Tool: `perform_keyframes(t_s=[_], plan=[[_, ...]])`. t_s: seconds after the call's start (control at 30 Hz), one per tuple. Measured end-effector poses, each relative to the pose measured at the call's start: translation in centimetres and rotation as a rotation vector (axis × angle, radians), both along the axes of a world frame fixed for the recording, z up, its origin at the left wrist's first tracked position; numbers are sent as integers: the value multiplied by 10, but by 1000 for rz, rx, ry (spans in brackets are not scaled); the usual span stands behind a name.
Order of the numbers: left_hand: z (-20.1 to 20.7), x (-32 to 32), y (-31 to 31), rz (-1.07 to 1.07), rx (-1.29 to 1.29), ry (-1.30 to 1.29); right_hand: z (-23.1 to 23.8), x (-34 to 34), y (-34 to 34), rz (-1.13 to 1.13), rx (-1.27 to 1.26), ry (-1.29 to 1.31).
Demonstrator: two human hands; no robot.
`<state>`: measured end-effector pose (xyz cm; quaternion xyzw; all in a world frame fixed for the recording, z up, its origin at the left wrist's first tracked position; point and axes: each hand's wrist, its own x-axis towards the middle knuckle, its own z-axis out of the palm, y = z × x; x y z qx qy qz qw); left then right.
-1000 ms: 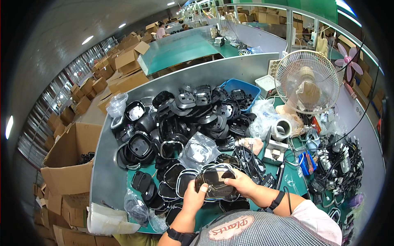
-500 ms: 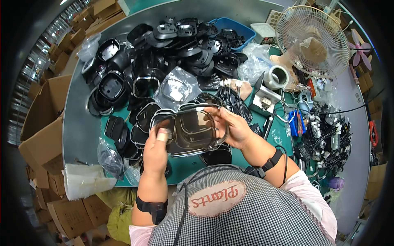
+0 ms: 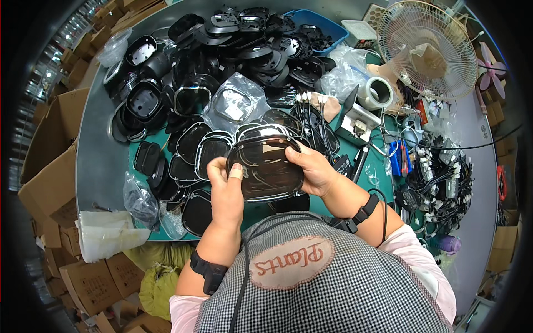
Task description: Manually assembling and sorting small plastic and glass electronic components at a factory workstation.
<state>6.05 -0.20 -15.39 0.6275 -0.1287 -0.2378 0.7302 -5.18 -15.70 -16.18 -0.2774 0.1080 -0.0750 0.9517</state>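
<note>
Between my two hands is a dark, see-through plastic cover (image 3: 269, 175), rounded and squarish with a clear rim. My left hand (image 3: 226, 186) pinches its left edge, the thumb lying on its face. At the upper right edge, my right hand (image 3: 311, 166) grips it with the thumb on top and the fingers behind, partly hidden. Beneath and beyond it lie several similar dark covers (image 3: 214, 154) with pale rims on the green bench mat (image 3: 250, 210). A clear plastic bag (image 3: 236, 102) with a rimmed piece inside rests just past them.
Black plastic housings (image 3: 244, 55) are heaped at the back, beside a blue bin (image 3: 327, 28). On the right stand a fan (image 3: 427, 53), a white tape roll (image 3: 376, 92) and a tangle of cables (image 3: 444, 183). Cardboard boxes (image 3: 53, 161) flank the bench on the left.
The cover has turned from a blurred tilt to lie flatter, facing up. My left hand has shifted right along with it, and my right thumb now presses on its face.
</note>
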Motion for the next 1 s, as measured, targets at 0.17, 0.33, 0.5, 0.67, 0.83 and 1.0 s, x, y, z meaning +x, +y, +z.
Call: perform_keyframes(t_s=[0.17, 0.33, 0.5, 0.67, 0.83, 1.0], plan=[[8, 25, 6, -206, -153, 577, -1, -1, 1, -168, -1404, 340], [13, 11, 3, -233, -107, 594, 36, 13, 6, 49, -2211, -273], [1, 19, 12, -177, 17, 536, 40, 20, 12, -19, -2292, -400], [-4, 31, 19, 9, 81, 359, 45, 5, 7, -292, -1983, -46], [-12, 27, 14, -9, -88, 430, 23, 10, 4, -232, -1124, 341], [-15, 16, 2, -54, -244, 478, 1, 16, 6, -192, -762, 392]])
